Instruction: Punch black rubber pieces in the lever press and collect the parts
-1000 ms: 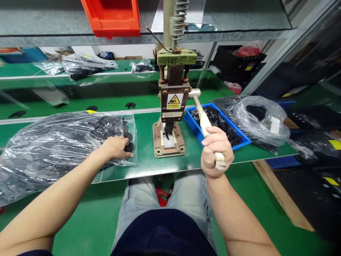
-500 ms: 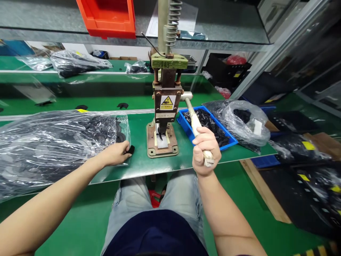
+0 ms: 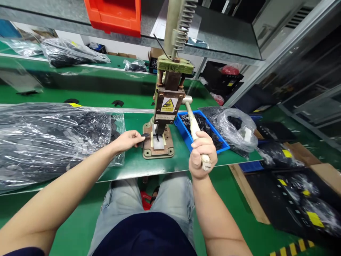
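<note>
In the head view, we find that the left hand (image 3: pixel 129 139) has moved right, from the plastic bag (image 3: pixel 53 142) on the left to the press (image 3: pixel 169 103). It pinches a black piece (image 3: pixel 145 135) between thumb and fingers. The piece is at the left edge of the press base (image 3: pixel 147 153); we cannot tell whether the two touch. The right hand (image 3: pixel 203 153) remains wrapped round the lever (image 3: pixel 194 124), on the near side of the blue tray (image 3: pixel 223 149). We judge the fetching of this piece complete, its placing not yet so.
</note>
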`<act>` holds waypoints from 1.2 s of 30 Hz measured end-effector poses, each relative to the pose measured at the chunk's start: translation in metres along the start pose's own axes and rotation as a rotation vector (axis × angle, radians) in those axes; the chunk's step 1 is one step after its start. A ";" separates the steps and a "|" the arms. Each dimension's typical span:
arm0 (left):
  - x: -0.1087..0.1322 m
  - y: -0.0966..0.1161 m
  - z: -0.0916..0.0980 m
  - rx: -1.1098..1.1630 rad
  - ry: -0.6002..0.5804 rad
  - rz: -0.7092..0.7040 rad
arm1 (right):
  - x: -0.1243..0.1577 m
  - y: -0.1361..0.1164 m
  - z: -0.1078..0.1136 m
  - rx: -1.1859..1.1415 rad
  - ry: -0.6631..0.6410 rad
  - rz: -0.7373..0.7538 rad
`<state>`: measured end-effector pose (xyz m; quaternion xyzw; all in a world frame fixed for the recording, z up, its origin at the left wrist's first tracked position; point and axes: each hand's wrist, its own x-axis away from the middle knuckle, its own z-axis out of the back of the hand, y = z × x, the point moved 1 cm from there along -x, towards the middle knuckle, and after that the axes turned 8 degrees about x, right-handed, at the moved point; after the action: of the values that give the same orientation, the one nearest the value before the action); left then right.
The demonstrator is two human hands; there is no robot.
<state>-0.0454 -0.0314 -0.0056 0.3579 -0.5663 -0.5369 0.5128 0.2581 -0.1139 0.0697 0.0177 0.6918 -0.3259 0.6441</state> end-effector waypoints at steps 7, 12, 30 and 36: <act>-0.022 0.009 -0.025 0.227 0.051 0.072 | -0.001 0.001 -0.001 0.010 0.018 0.022; -0.031 0.010 -0.031 0.150 0.056 0.062 | 0.000 0.001 0.000 0.015 0.007 0.024; -0.042 0.008 -0.030 0.203 0.037 0.078 | 0.000 0.003 -0.001 -0.004 0.024 0.031; -0.045 0.002 -0.027 0.144 -0.002 0.061 | 0.000 0.003 -0.002 0.005 0.038 0.030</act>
<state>-0.0095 0.0055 -0.0151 0.3759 -0.6145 -0.4793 0.5014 0.2581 -0.1108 0.0685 0.0361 0.7028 -0.3176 0.6356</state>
